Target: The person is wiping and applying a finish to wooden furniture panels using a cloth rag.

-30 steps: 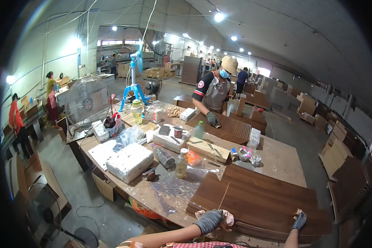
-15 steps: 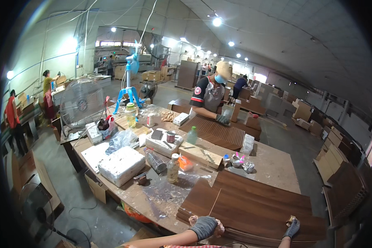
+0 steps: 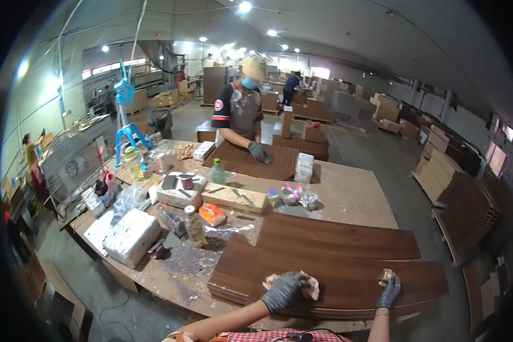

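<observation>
My left hand (image 3: pixel 285 292), in a grey glove, is closed on a crumpled pinkish cloth (image 3: pixel 310 286), which rests on the top of a stack of dark brown wood-grain boards (image 3: pixel 347 279). Farther right on that stack, my right hand (image 3: pixel 389 289), also gloved, grips a small yellowish-brown pad (image 3: pixel 386 276); whether it is sponge or folded cloth I cannot tell. Just beyond the stack lies another dark brown board (image 3: pixel 336 236).
A clear bottle (image 3: pixel 195 227), an orange bag (image 3: pixel 212 215) and a white foam block (image 3: pixel 132 237) stand on the stained worktable (image 3: pixel 356 191). Across it a masked co-worker (image 3: pixel 246 114) bends over slatted brown panels (image 3: pixel 239 159). A large fan (image 3: pixel 74 162) stands at the left.
The view has swung to the right. Both hands have moved away from me over the boards. A pale board edge that crossed the stack near my left hand no longer shows.
</observation>
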`<state>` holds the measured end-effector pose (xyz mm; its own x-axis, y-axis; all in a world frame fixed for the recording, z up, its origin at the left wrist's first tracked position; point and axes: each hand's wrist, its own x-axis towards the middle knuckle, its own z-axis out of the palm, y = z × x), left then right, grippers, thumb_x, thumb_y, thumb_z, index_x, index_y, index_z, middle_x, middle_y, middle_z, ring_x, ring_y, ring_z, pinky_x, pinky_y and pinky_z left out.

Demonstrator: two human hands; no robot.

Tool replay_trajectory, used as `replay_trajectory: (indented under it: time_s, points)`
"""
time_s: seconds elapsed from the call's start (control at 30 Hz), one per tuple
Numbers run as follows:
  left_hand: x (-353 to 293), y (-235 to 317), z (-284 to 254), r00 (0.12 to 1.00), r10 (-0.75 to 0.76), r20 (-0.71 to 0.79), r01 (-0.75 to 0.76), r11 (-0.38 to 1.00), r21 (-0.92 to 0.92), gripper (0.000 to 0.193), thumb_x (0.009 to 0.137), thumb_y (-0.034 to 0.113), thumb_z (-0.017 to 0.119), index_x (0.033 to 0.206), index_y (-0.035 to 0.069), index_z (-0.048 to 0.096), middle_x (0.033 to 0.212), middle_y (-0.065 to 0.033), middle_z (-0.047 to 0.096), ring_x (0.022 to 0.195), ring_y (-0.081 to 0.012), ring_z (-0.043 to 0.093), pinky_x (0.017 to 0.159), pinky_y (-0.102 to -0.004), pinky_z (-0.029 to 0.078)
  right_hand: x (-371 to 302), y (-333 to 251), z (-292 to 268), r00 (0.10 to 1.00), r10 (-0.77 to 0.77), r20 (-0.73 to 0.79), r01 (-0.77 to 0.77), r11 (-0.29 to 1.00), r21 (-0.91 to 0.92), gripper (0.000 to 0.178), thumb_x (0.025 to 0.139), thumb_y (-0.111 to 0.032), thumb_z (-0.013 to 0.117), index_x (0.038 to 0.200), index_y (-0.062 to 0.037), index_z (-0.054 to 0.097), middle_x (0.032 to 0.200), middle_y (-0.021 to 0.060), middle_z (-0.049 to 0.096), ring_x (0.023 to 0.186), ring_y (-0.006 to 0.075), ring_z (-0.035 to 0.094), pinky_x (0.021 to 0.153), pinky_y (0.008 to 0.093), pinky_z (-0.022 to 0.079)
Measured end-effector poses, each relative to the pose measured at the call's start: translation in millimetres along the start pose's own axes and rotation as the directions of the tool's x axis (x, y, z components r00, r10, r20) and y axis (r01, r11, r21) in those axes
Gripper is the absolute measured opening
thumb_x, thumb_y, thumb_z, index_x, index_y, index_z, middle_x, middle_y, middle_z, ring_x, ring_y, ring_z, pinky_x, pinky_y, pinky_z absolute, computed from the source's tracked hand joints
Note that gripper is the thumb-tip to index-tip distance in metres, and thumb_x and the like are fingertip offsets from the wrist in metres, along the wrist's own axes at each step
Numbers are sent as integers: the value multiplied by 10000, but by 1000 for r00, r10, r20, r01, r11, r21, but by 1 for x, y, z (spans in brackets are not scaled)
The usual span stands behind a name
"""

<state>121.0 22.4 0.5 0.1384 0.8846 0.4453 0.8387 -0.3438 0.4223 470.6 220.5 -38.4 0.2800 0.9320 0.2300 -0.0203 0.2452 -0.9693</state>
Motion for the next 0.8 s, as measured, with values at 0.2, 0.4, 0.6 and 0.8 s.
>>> replay_trajectory:
  time_s: [0.2, 0.4, 0.6, 0.8]
  points:
    - [18, 47, 45, 975, 81, 207, -81, 997, -7, 386, 847, 259, 587, 1195, 94, 609, 1288, -149, 549, 1234, -343, 484, 1054, -459, 358, -4, 0, 0, 999, -22, 42, 19, 997, 68, 229, 913, -126, 568, 1072, 28, 629, 893, 99, 674, 698, 163, 650, 588, 240, 549]
    - [44, 23, 51, 979, -136, 149, 136, 991, 11, 398, 874, 401, 583, 1083, 70, 657, 1234, -165, 565, 1241, -339, 478, 1098, -461, 289, -1, 6, 2, 992, 5, 130, -24, 990, 142, 230, 920, -101, 564, 1096, 38, 614, 905, 108, 681, 706, 158, 654, 578, 226, 544]
    - [30, -53, 47, 976, -187, -113, 195, 978, 70, 280, 734, 339, 735, 874, 101, 686, 1100, -139, 585, 1026, -351, 523, 910, -451, 415, 0, 12, -1, 993, 3, 120, -14, 995, 94, 207, 931, -98, 572, 1090, 27, 618, 933, 103, 693, 723, 144, 658, 579, 222, 543]
    - [31, -73, 10, 941, -299, -158, 315, 945, 90, 623, 633, 339, 815, 1133, 60, 570, 1291, -212, 455, 1228, -419, 403, 1071, -524, 302, -7, -6, 1, 993, 3, 118, -5, 1000, 22, 195, 925, -90, 568, 1069, 27, 629, 912, 95, 691, 714, 142, 656, 580, 222, 539]
